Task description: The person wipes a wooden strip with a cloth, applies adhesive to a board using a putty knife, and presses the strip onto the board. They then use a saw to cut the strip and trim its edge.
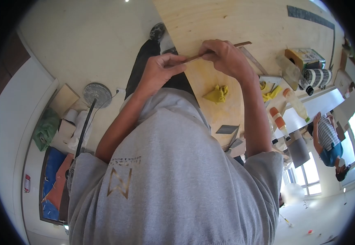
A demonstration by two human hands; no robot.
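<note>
A thin brown strip point(194, 58) is stretched between my two hands over the edge of a light plywood table point(210, 20). My left hand point(161, 70) pinches its near end between thumb and fingers. My right hand point(224, 57) has its fingers closed around the strip farther along, and the free end sticks out past the knuckles. I cannot make out what the strip is made of. A narrow grey strip point(253, 60) lies on the table beside my right wrist. Closer to me, a crumpled yellow cloth point(217, 94) rests on the wood.
On the right are a rectangular tin point(306, 58), a striped roll point(318, 77), an orange-labelled bottle point(278, 119) and a clear bottle point(296, 105). Another person point(328, 139) is at the far right. A stand with a round base point(97, 94) and a cable occupy the floor at left.
</note>
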